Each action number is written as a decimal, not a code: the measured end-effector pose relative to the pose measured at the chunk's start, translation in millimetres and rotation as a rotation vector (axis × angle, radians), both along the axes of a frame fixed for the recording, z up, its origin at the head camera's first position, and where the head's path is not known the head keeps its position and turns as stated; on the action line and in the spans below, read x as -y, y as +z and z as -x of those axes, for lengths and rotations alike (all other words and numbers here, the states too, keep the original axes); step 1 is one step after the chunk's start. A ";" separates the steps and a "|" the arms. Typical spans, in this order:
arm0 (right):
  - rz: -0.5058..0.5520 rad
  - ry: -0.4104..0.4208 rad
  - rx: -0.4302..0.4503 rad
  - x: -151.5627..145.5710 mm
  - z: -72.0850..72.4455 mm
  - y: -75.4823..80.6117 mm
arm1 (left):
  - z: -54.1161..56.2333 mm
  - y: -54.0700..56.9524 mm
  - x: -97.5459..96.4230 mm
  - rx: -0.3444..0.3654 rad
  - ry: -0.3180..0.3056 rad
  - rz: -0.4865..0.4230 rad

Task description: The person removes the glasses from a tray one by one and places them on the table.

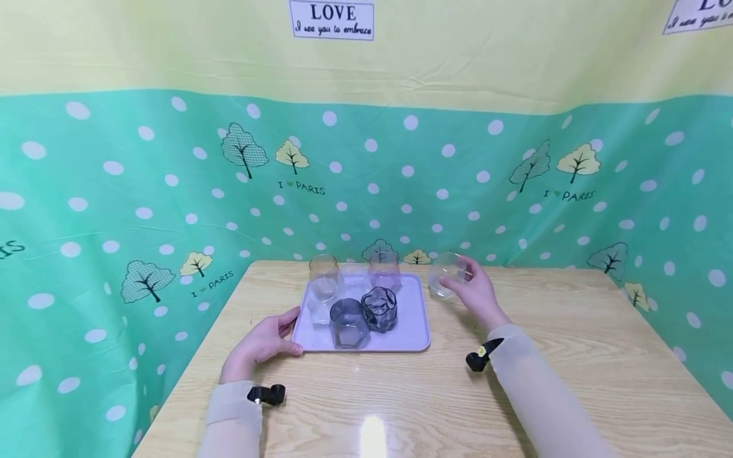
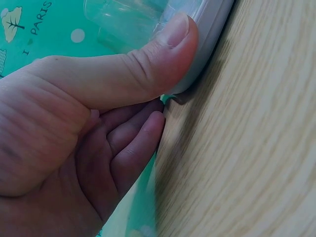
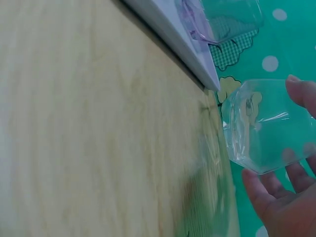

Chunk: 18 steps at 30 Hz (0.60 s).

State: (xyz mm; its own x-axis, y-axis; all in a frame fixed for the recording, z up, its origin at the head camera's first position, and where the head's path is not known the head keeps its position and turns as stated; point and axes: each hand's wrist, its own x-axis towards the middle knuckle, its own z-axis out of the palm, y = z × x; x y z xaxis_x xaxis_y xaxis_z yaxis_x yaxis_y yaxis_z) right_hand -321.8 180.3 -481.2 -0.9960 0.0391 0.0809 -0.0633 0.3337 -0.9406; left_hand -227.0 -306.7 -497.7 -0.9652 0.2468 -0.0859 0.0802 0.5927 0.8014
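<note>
My right hand [image 1: 478,291] holds a clear drinking glass [image 1: 445,277] just right of the tray, thumb on one side and fingers on the other. In the right wrist view this faceted glass [image 3: 266,126] appears close over the table's far edge. My left hand [image 1: 266,340] grips the front left corner of the pale lilac tray [image 1: 405,337]; its thumb [image 2: 170,47] lies on the rim and the other fingers curl by the tray's side. On the tray stand a smoky grey glass [image 1: 350,327], a dark wavy glass [image 1: 380,310], a pinkish glass [image 1: 384,273] and an amber-tinted glass [image 1: 324,270].
The tray lies on a light wooden table [image 1: 355,388], near its back edge. Behind rises a green dotted cloth [image 1: 366,184], which also closes off both sides. Black straps [image 1: 483,356] are worn on both wrists.
</note>
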 end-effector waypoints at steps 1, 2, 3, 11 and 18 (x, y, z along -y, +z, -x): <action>0.001 -0.007 0.002 1.2 0.9 0.2 | -0.2 0.1 0.2 0.001 0.002 -0.003; 0.003 -0.018 0.004 2.6 1.8 0.3 | -0.4 0.1 0.4 0.002 0.002 -0.007; 0.004 -0.028 0.007 4.2 2.5 0.5 | -0.7 0.2 0.4 0.002 0.002 -0.010; 0.027 -0.083 0.021 17.1 7.1 -2.3 | -0.9 0.9 0.0 -0.003 -0.001 -0.006; 0.040 -0.101 0.022 24.1 6.5 -0.7 | -1.9 0.3 -0.1 0.005 0.011 -0.029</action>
State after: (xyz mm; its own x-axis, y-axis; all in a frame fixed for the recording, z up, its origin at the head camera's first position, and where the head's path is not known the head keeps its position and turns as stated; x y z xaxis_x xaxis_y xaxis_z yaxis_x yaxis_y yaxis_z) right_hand -328.3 156.2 -482.0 -0.9882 0.1425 0.0555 -0.0103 0.2998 -0.9540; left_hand -225.2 -306.7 -497.4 -0.9676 0.2382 -0.0838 0.0695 0.5700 0.8187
